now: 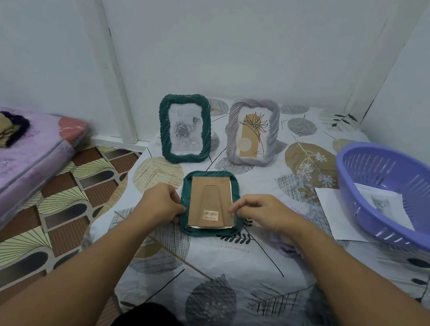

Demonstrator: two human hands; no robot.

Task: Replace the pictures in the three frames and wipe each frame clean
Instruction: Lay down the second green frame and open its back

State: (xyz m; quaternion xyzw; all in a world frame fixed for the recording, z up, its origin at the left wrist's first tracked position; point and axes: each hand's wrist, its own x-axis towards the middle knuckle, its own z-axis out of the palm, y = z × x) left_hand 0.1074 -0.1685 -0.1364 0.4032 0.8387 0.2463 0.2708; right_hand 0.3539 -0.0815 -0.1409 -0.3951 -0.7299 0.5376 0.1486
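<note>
A green rope-edged frame (200, 232) lies face down on the patterned tablecloth (222, 260), its brown cardboard back (210, 200) with a barcode sticker facing up. My left hand (161, 202) grips the frame's left edge. My right hand (260, 208) pinches at the right edge of the cardboard back. Behind it stand two upright frames: a green frame (184, 128) holding a grey rose picture and a lilac frame (252, 132) holding a line-drawn plant picture. A lilac cloth (286, 246) shows partly under my right forearm.
A purple plastic basket (397, 196) sits at the right with a printed picture (382, 204) inside, resting on a white paper sheet (336, 215). A wrapped mattress (0, 168) lies left on the patterned floor. White walls close the back.
</note>
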